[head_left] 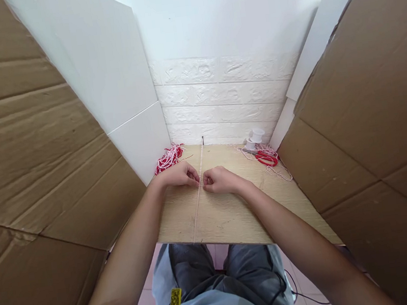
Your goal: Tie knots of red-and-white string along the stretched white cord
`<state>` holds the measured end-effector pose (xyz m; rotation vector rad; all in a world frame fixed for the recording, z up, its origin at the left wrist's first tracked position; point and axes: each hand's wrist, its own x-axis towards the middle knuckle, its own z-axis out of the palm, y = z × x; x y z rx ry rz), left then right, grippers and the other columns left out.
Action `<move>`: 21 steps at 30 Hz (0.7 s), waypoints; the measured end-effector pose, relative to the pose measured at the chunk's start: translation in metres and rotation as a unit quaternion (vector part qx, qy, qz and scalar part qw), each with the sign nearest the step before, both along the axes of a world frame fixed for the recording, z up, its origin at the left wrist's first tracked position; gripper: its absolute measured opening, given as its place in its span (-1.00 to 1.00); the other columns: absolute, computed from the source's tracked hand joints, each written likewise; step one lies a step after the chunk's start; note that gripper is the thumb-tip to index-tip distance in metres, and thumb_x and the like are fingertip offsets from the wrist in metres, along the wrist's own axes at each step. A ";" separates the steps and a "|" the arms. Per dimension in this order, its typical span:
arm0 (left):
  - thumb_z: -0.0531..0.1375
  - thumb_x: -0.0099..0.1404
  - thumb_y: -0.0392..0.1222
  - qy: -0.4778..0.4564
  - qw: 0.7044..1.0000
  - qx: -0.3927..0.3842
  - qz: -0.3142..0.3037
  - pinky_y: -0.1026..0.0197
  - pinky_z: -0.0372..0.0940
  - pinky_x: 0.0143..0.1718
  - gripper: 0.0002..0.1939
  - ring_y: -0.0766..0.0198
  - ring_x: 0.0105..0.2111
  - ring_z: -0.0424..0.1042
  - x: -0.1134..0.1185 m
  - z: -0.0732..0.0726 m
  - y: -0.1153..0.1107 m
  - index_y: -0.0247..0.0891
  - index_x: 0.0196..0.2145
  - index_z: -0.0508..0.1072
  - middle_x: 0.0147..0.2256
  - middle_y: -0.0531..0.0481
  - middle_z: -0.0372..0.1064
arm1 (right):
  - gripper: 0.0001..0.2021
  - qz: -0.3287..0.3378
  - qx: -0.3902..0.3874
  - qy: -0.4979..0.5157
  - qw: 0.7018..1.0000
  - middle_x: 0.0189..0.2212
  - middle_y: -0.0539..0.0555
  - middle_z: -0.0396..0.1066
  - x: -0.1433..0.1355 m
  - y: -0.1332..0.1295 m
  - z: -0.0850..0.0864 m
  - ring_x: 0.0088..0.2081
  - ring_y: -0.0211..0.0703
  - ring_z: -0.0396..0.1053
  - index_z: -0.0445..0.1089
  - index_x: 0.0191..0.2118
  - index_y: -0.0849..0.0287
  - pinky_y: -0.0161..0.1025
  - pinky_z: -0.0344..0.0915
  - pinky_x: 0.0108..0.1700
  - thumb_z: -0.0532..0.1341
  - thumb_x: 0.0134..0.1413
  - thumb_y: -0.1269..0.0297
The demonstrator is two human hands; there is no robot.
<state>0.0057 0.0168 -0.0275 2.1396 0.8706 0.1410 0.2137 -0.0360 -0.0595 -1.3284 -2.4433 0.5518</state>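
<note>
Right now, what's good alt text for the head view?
A person's left hand and right hand flank a pale string crossing a wooden tabletop; red-and-white yarn lies left, white spools and red-handled scissors right.

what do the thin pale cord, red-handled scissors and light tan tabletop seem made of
Thin pale cord: probably matte yarn, a slender, shineless strand; fibre unclear. Red-handled scissors: probably smooth plastic handles, evenly bright red; grey blades suggest metal. Light tan tabletop: streaky grain suggests matte wood or veneer.
</note>
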 end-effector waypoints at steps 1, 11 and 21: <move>0.34 0.04 -0.14 0.000 1.000 -0.001 -0.004 0.32 0.20 -0.43 -0.76 0.30 -0.45 0.40 0.000 0.000 0.000 -0.29 -0.32 0.64 -0.44 -0.02 0.54 | -0.91 -0.001 0.002 -0.001 1.000 -0.39 0.04 0.51 0.000 0.000 0.001 -0.40 -0.24 0.35 0.50 -0.31 0.17 -0.34 0.10 -0.35 0.24 0.04 0.35; 0.31 0.08 -0.10 -0.004 1.000 0.008 -0.022 0.32 0.17 -0.45 -0.75 0.31 -0.47 0.38 0.001 -0.005 0.001 -0.30 -0.32 0.66 -0.42 -0.01 0.55 | -0.90 -0.008 0.024 -0.009 1.000 -0.40 0.02 0.51 -0.004 -0.004 0.002 -0.41 -0.25 0.35 0.48 -0.32 0.17 -0.34 0.08 -0.37 0.22 0.08 0.32; 0.32 0.02 -0.13 0.021 1.000 0.022 0.006 0.32 0.14 -0.48 -0.80 0.32 -0.49 0.35 0.002 -0.005 -0.002 -0.27 -0.39 0.63 -0.49 0.03 0.49 | -0.88 -0.010 0.040 0.011 0.999 -0.44 0.01 0.48 -0.003 -0.002 0.000 -0.45 -0.26 0.30 0.46 -0.34 0.17 -0.33 0.03 -0.39 0.22 0.12 0.25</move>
